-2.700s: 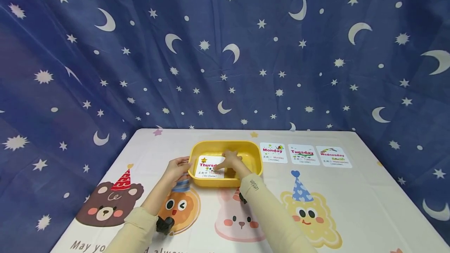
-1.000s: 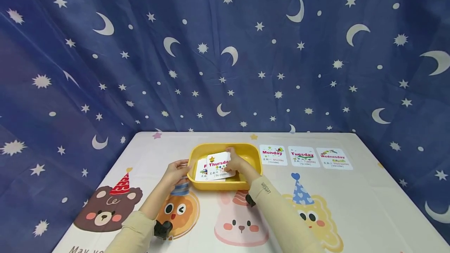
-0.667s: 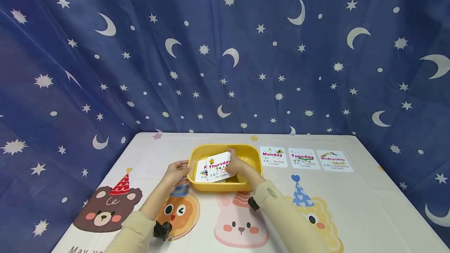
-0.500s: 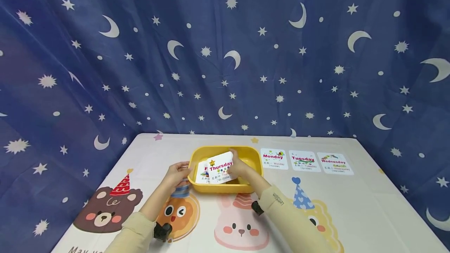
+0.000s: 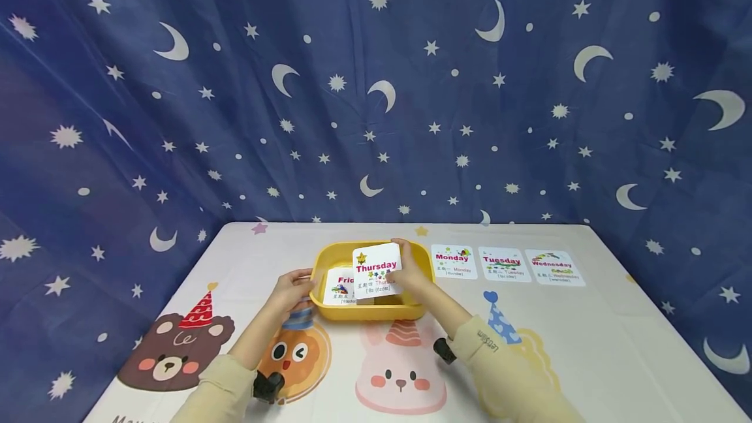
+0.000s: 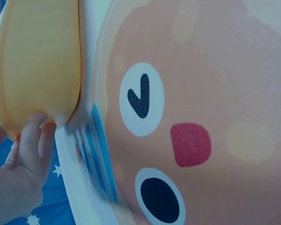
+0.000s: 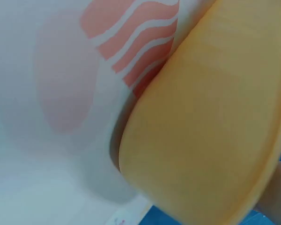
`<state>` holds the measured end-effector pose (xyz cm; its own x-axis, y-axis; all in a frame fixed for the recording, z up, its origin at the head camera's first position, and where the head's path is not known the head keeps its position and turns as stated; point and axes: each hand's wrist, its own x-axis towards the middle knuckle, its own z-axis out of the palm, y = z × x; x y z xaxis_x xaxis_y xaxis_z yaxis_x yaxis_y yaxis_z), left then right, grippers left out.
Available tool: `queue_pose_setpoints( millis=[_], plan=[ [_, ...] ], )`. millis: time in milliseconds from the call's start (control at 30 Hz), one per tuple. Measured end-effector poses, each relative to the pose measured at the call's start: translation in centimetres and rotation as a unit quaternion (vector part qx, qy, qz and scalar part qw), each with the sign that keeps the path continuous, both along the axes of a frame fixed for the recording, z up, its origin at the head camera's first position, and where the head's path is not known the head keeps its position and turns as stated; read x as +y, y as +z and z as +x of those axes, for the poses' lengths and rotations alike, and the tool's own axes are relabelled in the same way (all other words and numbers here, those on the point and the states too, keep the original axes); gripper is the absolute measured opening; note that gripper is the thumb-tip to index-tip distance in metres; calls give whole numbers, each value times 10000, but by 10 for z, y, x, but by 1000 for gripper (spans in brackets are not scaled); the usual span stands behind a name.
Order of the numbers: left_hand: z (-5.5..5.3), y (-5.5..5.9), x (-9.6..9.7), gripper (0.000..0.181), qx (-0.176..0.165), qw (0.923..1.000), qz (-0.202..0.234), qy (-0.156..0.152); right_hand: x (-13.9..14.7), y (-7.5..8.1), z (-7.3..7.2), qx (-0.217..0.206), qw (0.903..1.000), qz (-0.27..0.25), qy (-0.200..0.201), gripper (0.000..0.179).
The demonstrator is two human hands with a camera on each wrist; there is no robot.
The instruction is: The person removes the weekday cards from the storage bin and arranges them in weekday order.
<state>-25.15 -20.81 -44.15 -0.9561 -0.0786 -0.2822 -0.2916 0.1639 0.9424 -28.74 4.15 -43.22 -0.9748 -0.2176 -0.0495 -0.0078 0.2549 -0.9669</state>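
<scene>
My right hand (image 5: pixel 411 274) pinches the right edge of a white "Thursday" flashcard (image 5: pixel 371 275), tilted up at the tray's rim height. Under and left of it, a "Friday" flashcard (image 5: pixel 335 294) lies in the yellow plastic tray (image 5: pixel 376 313), partly covered. At the tray's left end, my left hand (image 5: pixel 292 294) holds the rim. The left wrist view shows that hand's fingers (image 6: pixel 32 140) curled against the outer wall of the tray (image 6: pixel 42 65). In the right wrist view the tray's wall (image 7: pixel 206 122) hides most of my right hand.
Right of the tray, "Monday" (image 5: pixel 454 262), "Tuesday" (image 5: pixel 507 267) and "Wednesday" cards (image 5: pixel 555 269) lie in a row. A cartoon-printed cloth (image 5: pixel 623 344) covers the table. Behind hangs a blue curtain (image 5: pixel 329 103) with moons and stars.
The right hand has picked the Thursday card up from the tray floor and raised it slightly rightward, uncovering more of the Friday card. My left hand has stayed at the tray's left end.
</scene>
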Motion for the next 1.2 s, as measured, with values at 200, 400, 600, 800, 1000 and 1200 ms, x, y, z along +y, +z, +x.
queue_pose_setpoints(
  millis=[200,400,600,800,1000,1200],
  plan=[
    [-3,2,1,42,-69,10000,-23,-5,11,15,8,-191,9996,-161,-146,78],
    [-6,4,2,43,-36,9999,-97,-12,28,31,15,-229,9992,-301,-99,73],
    [-7,6,5,44,-27,10000,6,-67,53,38,25,-292,9983,-503,-38,70],
    [-6,6,4,45,-32,10000,52,-12,75,35,41,-372,9983,-410,-162,71],
    [-2,3,3,44,-32,10000,-26,-24,98,35,55,-391,9982,-421,-183,72],
    [0,0,0,44,68,10000,-61,-28,120,37,60,-506,9979,-327,-246,72]
  ],
)
